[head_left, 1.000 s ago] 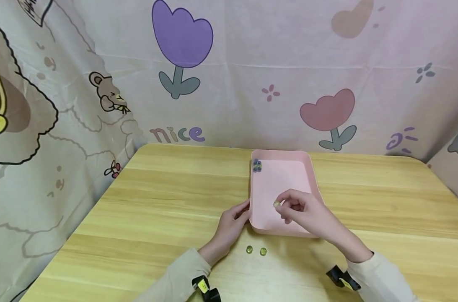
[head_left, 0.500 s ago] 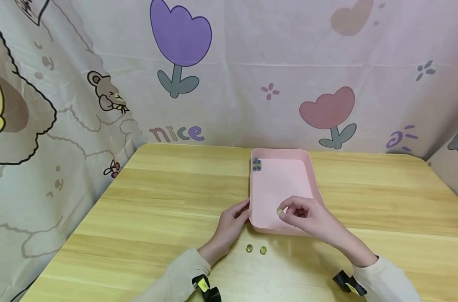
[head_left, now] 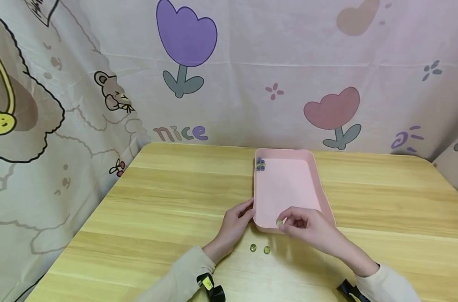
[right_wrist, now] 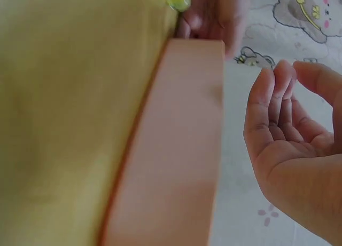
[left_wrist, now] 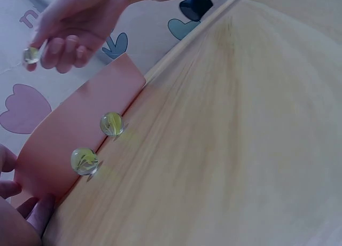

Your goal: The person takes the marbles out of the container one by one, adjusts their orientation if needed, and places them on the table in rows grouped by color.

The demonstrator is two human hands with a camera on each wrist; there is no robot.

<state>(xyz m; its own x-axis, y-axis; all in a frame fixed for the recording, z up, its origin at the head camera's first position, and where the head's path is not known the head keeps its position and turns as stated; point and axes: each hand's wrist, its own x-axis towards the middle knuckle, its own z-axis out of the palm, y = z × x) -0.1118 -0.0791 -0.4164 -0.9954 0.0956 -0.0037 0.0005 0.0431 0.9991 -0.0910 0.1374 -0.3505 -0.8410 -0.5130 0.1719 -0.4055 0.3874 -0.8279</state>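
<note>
My right hand [head_left: 311, 226] pinches a clear yellow-green marble [head_left: 279, 222] between thumb and fingertips, above the near end of a pink tray [head_left: 285, 188]. In the left wrist view that marble [left_wrist: 32, 55] shows at the fingertips, higher than the tray wall [left_wrist: 80, 118]. My left hand [head_left: 231, 228] rests against the tray's left side by its near corner, fingers reaching along the wall and touching it. Two more yellow-green marbles, one on the left [head_left: 253, 248] and one on the right [head_left: 267, 250], lie on the table just in front of the tray.
A small cluster of blue and yellowish marbles [head_left: 260, 164] sits in the tray's far left corner. The light wooden table [head_left: 168, 201] meets a printed cloth backdrop [head_left: 244, 54] behind it. Cameras are strapped at both wrists.
My right hand has drawn back toward the tray's near edge, still pinching the marble. The left hand, the tray and the two table marbles stay put; the head view shifts slightly.
</note>
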